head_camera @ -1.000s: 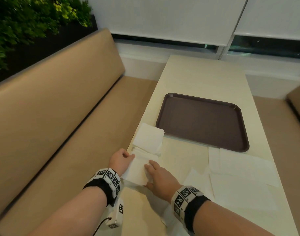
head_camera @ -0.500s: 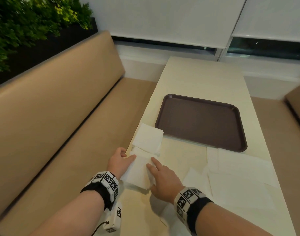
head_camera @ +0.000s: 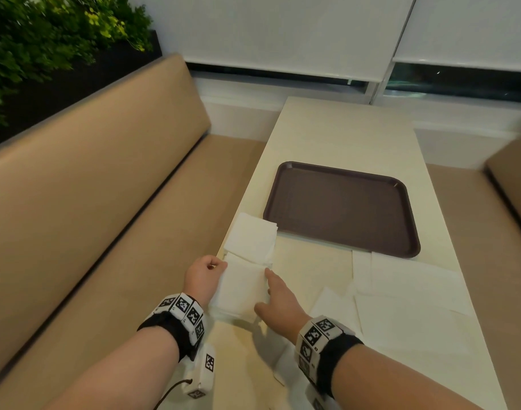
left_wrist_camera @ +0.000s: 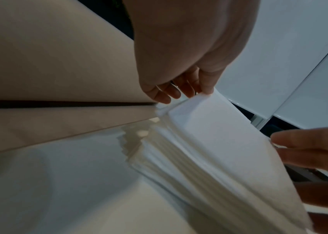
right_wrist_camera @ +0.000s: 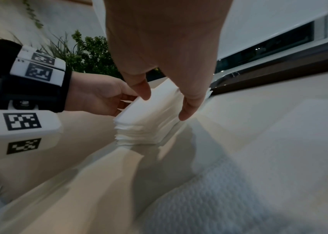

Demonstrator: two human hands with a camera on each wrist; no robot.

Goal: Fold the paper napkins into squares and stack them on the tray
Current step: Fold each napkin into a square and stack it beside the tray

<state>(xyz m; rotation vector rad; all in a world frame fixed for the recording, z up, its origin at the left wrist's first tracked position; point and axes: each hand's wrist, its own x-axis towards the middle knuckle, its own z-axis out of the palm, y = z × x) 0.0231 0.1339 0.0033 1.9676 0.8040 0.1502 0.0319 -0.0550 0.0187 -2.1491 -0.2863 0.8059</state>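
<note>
Both hands (head_camera: 204, 278) have squared up the napkin stack (head_camera: 241, 288).

The folded napkins (head_camera: 244, 287) are white, matt paper; an unfolded napkin (right_wrist_camera: 209, 194) shows a fine embossed texture. The tray (head_camera: 342, 207) looks like dark brown matt plastic. The table (head_camera: 336, 137) is cream, smooth and faintly glossy, and the bench (head_camera: 90, 184) is smooth tan upholstery.

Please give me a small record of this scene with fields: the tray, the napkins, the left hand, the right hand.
tray: brown tray on the table, nothing on it
near stack: folded white napkins at the table's left edge, between both hands
second pile: folded napkins beside the tray's near left corner
flat sheets: unfolded napkins in front of the tray, on the right
left hand: grips the near stack's left side
right hand: fingers straight, against the stack's right side
</note>
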